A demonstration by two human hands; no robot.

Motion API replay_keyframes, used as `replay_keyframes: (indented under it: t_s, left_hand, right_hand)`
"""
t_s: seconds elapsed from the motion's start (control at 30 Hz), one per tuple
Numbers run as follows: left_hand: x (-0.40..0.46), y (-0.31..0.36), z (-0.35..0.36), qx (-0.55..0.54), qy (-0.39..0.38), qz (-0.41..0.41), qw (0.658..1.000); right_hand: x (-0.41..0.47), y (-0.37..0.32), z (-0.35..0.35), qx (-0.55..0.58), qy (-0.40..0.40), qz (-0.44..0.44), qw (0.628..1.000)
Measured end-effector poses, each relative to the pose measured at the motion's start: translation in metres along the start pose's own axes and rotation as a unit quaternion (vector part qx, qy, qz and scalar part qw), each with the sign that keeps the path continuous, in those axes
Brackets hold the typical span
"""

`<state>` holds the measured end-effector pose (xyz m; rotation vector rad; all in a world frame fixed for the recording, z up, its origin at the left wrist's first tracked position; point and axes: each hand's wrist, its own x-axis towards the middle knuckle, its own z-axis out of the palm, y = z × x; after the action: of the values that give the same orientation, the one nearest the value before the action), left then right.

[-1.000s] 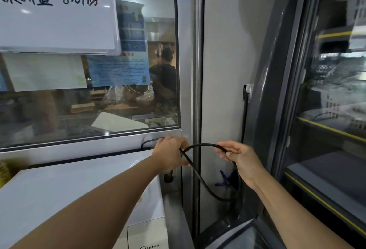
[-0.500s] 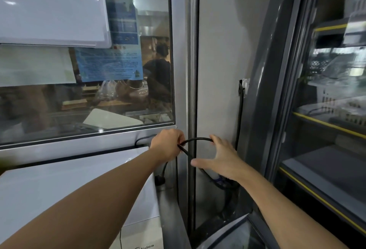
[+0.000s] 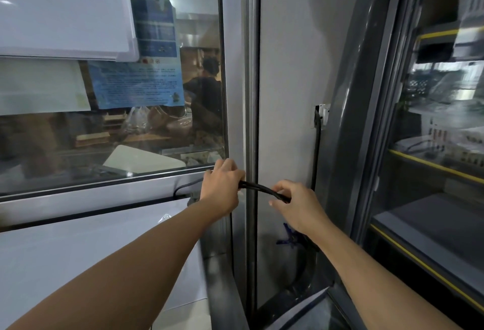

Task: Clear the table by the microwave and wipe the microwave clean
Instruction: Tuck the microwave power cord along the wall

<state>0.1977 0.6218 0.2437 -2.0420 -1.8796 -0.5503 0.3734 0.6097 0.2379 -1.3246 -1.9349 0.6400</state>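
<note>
Nearest, lower left: smooth white boxy microwave (image 3: 86,256), flat matte top, set against the metal window frame. Above its far right corner: left hand (image 3: 221,189) fisted round a thin black rubbery cable (image 3: 258,187), doubled into a short bundle, right hand (image 3: 298,206) pinching the other end between thumb and fingertips. Beyond: glossy glass window (image 3: 157,133) bearing a whiteboard (image 3: 65,15) and blue notice (image 3: 136,86); white wall socket (image 3: 323,114) with black plug.

Dim, even indoor light, glare on the whiteboard (image 3: 60,15), edges bowed and the right side blurred.
</note>
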Motion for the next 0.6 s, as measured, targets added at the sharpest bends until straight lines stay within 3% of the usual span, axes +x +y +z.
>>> replay_keyframes:
  t_s: [0.2, 0.33, 0.6]
  left_hand:
    - [0.010, -0.027, 0.008, -0.038, -0.032, -0.062, 0.997]
    - [0.018, -0.042, 0.013, -0.057, -0.103, -0.099, 0.988]
    - [0.026, -0.042, 0.023, -0.005, -0.202, -0.050, 0.978]
  right_hand:
    - [0.015, 0.026, 0.005, 0.081, -0.006, 0.007, 0.997]
    - [0.021, 0.048, 0.015, 0.088, -0.006, 0.024, 0.996]
    - [0.028, 0.061, 0.021, 0.061, -0.099, 0.020, 0.993]
